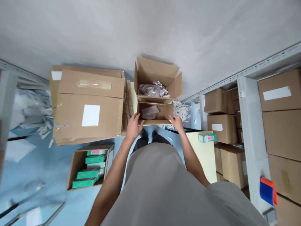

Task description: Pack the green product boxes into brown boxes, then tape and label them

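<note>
I look straight down past my grey shirt. My left hand (134, 126) grips the near left corner of a small open cardboard box (162, 115), fingers curled over its edge. My right hand (176, 122) holds the near right corner of the same box. Inside this box lies a crumpled clear plastic bag (150, 111). Just beyond it stands a larger open cardboard box (155, 72) with its flaps up and crumpled plastic and paper (152, 89) inside.
A big sealed carton (89, 106) with a white label lies to the left. An open carton of green packets (90, 166) sits on the blue floor. Shelving (249, 138) with stacked brown boxes stands at the right; a green packet (207, 137) rests on a pale yellow surface. Paper scraps (182, 110) litter the floor.
</note>
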Demonstrator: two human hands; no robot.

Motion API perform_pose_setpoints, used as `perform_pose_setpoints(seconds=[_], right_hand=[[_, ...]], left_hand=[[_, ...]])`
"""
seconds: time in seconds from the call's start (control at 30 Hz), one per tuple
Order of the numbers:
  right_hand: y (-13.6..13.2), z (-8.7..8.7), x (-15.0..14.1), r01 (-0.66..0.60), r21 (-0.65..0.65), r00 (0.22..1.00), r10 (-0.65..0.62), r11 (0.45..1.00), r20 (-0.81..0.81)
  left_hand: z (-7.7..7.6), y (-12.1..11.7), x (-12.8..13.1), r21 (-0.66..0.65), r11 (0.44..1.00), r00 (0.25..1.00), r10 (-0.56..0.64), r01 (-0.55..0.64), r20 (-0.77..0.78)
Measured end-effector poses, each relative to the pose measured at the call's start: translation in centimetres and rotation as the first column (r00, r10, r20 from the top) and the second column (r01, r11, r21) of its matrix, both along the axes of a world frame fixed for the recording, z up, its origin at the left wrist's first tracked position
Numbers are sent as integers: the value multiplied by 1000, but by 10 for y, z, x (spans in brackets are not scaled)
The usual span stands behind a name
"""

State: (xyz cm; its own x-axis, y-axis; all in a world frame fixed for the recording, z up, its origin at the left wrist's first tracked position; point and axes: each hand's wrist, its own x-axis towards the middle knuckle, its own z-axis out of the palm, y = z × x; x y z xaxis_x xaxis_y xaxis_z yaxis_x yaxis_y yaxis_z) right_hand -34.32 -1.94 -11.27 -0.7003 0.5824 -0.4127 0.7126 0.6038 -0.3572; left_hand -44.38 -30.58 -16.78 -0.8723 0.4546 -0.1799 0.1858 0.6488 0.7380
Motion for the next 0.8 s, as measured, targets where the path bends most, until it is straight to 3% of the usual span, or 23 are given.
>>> perform_pose_setpoints(seconds=[0.2,0.33,0.57,0.7,0.8], right_hand=[[6,21,31,30,31,997,-28,999,-68],[21,35,79,83,43,995,-81,996,-53],[39,44,212,358,47,934,-357,933,-33],[34,39,302,568,-10,822,-568,823,-30],[29,33,370,704,-73,705,-707,707,-50]], left_hand=[[16,4,16,65,998,999,-3,6,-41],[31,33,26,130,989,997,-71,74,-32],[54,133,57,128,917,926,-369,377,-83],[57,202,103,105,826,833,-548,554,-76],[54,253,152,95,712,719,-689,695,-92]])
